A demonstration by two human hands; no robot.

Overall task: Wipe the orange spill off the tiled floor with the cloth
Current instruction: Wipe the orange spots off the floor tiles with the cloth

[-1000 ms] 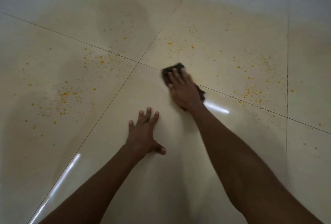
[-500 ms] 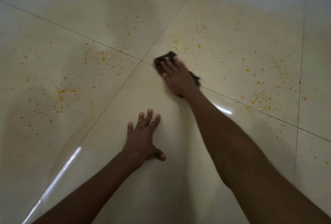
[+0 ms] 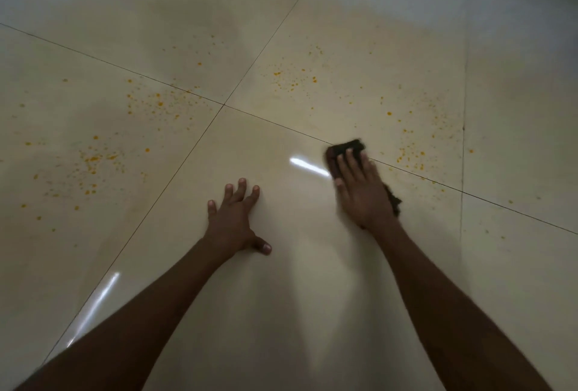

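The right hand is pressing flat on the dark crumpled cloth at the grout line — nearest scattered orange spill specks lying just right — while the left hand, empty and splayed, is bracing on the glossy cream tiled floor.

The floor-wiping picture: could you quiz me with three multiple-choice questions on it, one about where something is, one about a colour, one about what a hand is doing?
1. Where is the cloth?
A. Under the right hand, on a grout line
B. Beside the left hand
C. Hanging in the air

2. What colour are the specks on the tiled floor?
A. Blue
B. Orange
C. Green

3. What is the left hand doing?
A. Gripping the cloth
B. Making a fist
C. Resting flat on the tile, fingers spread

Answers: 1 A, the dark cloth pokes out from under the right hand's fingers. 2 B, orange dots scatter over several tiles. 3 C, its palm lies on the bare tile and it holds nothing.
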